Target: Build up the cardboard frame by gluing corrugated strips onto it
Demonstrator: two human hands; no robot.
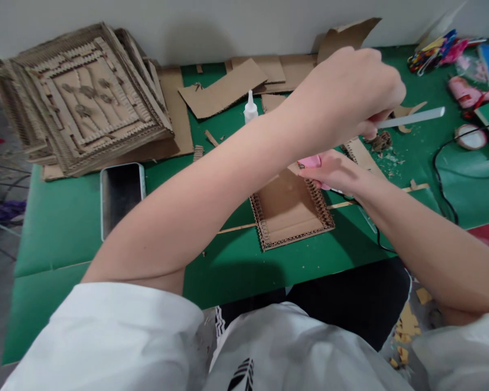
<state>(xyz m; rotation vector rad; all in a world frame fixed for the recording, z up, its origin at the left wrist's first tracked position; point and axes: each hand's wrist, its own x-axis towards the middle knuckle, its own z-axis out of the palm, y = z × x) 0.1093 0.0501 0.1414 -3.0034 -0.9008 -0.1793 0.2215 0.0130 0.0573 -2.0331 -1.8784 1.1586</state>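
My left arm reaches across to the right, and my left hand is closed around a translucent white glue stick that points out to the right. Below it, my right hand grips a pink hot glue gun, mostly hidden by the hand and my left arm. Under the right hand lies a shallow cardboard tray with walls of corrugated strips. My left forearm covers its far end. A white glue bottle stands upright behind that forearm.
A stack of cardboard frames is at the left, with a phone in front. Cardboard pieces lie along the wall. A black cable and a tape roll are on the right of the green table.
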